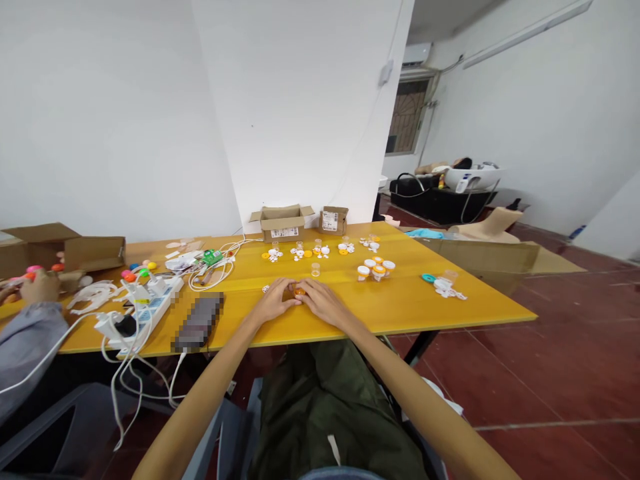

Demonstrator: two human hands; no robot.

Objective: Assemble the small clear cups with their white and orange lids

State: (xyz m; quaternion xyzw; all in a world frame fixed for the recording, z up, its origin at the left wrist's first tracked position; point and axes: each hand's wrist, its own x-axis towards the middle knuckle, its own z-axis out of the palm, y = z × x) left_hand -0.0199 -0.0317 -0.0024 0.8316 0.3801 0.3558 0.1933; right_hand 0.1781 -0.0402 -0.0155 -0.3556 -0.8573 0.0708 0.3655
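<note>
My left hand (274, 301) and my right hand (320, 303) meet above the near part of the table. Between their curled fingertips is a small round orange piece (299, 291), mostly covered by the fingers. Both hands appear closed on it. Just left of my left fingers lies a small white piece with dark holes (265, 289). A transparent cup (315, 269) stands on the table beyond my hands. Farther back are small groups of white perforated parts (300, 254), yellow-orange rings (343, 251) and more transparent cups. Several jars with white and orange lids (378, 268) stand together to the right.
An open cardboard box (283, 233) and a smaller box (334, 221) stand by the wall. A power strip (155, 310) with white cables and a phone (200, 321) lie left. Another person's hand (41, 287) is far left. A teal ring (429, 278) and white parts (447, 288) lie right.
</note>
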